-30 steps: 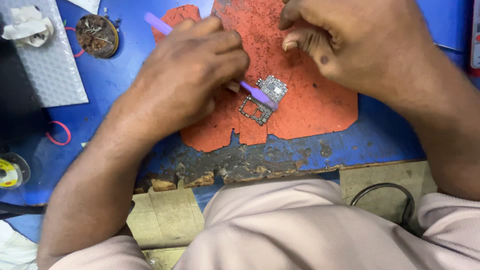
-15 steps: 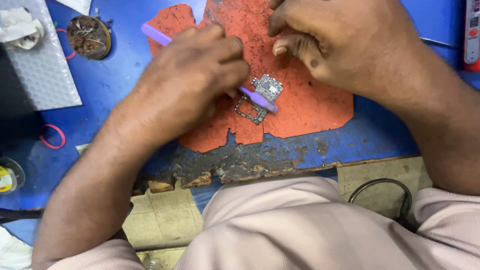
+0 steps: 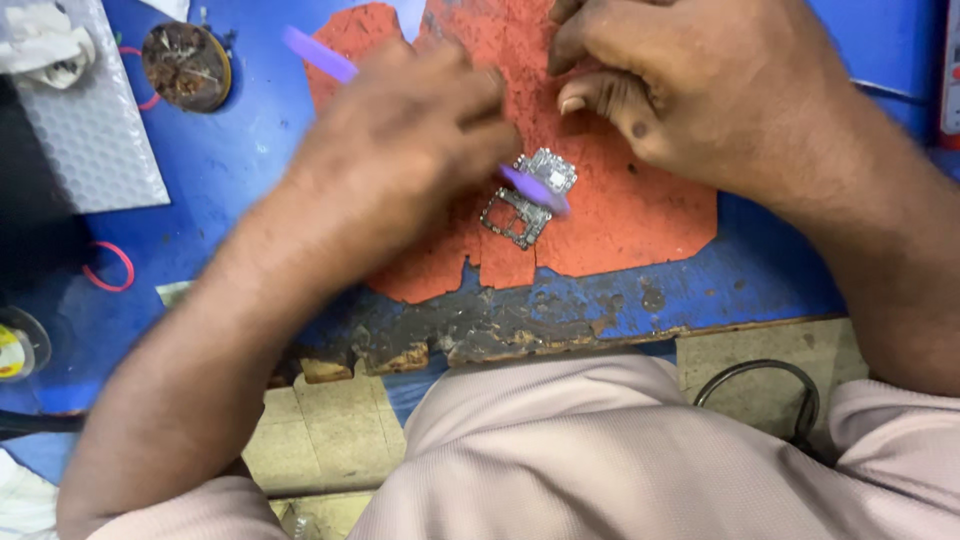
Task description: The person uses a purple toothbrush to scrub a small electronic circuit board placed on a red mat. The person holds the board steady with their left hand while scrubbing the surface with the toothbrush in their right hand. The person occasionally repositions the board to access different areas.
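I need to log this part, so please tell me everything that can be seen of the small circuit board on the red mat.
The circuit board is small, grey-silver and irregular in shape: its upper right part is packed with tiny components, its lower left part is an open frame with cut-out windows. It lies flat and askew on the worn red mat, near the middle. The head of a purple brush, held in the left hand, lies across it. The right hand rests on the mat above it, apart from it.
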